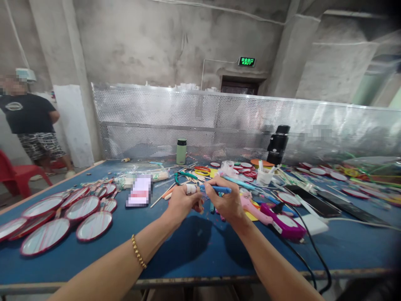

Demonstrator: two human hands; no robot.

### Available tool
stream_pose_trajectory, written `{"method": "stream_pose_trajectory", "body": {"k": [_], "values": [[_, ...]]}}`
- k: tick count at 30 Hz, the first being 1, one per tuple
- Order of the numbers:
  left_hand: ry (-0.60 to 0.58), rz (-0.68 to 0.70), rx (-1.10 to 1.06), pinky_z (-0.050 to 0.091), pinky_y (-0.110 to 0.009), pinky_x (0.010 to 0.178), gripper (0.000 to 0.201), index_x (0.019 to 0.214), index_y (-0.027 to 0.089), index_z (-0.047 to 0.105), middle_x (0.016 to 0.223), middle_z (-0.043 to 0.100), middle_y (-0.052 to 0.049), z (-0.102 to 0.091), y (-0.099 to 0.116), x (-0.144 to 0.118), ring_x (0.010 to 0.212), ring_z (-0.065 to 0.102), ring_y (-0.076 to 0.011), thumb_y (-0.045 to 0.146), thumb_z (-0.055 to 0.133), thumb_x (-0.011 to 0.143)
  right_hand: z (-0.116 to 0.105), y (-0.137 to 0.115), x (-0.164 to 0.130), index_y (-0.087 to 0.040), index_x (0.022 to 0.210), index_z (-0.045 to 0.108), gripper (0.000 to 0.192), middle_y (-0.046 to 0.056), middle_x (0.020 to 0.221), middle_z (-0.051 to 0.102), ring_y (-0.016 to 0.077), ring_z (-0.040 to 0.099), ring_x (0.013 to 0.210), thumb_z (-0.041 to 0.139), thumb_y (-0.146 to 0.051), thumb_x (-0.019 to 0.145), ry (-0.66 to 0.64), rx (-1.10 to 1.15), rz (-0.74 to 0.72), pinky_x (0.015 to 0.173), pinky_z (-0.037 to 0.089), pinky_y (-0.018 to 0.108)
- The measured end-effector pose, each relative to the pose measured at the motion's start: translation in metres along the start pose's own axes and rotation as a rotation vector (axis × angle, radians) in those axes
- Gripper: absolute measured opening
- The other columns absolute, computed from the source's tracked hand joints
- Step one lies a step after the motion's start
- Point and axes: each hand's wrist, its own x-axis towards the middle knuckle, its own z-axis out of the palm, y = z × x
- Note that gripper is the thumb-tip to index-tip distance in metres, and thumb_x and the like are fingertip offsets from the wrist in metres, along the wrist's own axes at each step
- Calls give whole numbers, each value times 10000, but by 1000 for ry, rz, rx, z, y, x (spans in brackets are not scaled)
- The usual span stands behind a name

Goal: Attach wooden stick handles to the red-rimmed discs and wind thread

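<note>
Blue slim pen-like stick (pixel 223 190), likely light, stiff, best held mid-barrel, is pinched by the right hand (pixel 228 200). At nine o'clock, the left hand (pixel 183 201) pinches a short white cylinder (pixel 191 189).

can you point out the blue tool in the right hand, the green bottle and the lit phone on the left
Blue tool (pixel 223 190): head view, on the part jutting past the fingers of the right hand (pixel 224 201).
Green bottle (pixel 181 153): head view, middle of its body.
Lit phone (pixel 140 189): head view, on its screen.

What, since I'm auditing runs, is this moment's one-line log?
left hand: holds white piece; right hand: holds blue tool; left side: red-rimmed discs
</note>
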Motion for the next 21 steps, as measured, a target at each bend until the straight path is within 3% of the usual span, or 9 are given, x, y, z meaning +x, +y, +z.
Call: {"method": "stream_pose_trajectory", "body": {"k": [21], "values": [[11,6,21,480,-236,490,263,534,162,559,479,613,-15,1,2,-2,427,578,-123,327,685,696,0,-1,0,-194,681,600,193,-21,602,551,109,477,541,563,-180,870,-19,-16,-7,552,390,252]]}}
